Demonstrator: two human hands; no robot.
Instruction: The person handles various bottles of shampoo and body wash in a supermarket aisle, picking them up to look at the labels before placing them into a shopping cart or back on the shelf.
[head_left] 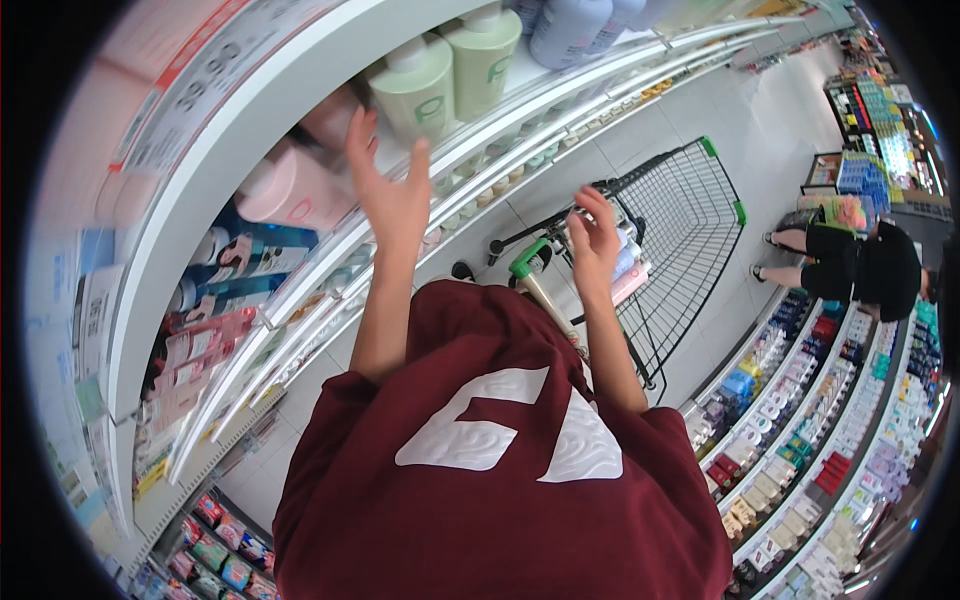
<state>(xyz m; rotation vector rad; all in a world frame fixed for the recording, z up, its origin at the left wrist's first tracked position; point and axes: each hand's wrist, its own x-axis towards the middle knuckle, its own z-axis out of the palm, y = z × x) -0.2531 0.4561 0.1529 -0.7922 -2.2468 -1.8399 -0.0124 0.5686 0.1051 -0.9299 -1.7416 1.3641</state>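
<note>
My left hand (393, 195) is raised at the shelf with thumb and fingers spread, nothing in it. Just beyond its fingertips a pink pump bottle (335, 118) sits back on the shelf, partly hidden by the fingers. Another pink bottle (298, 187) stands to the left, and a pale green pump bottle (415, 88) to the right. Over the handle side of the shopping cart (690, 215), my right hand (597, 240) hangs in the air, fingers parted and gripping nothing. Beneath it, several bottles, among them a pink one (630, 284), lie in the cart.
White shelving (560, 85) curves along the left and top, with blue bottles (270, 250) and red-pink ones (205, 340) further left. A person in black (870, 270) stands at the right by another stocked shelf (790, 450). Grey floor tiles (720, 340) lie between.
</note>
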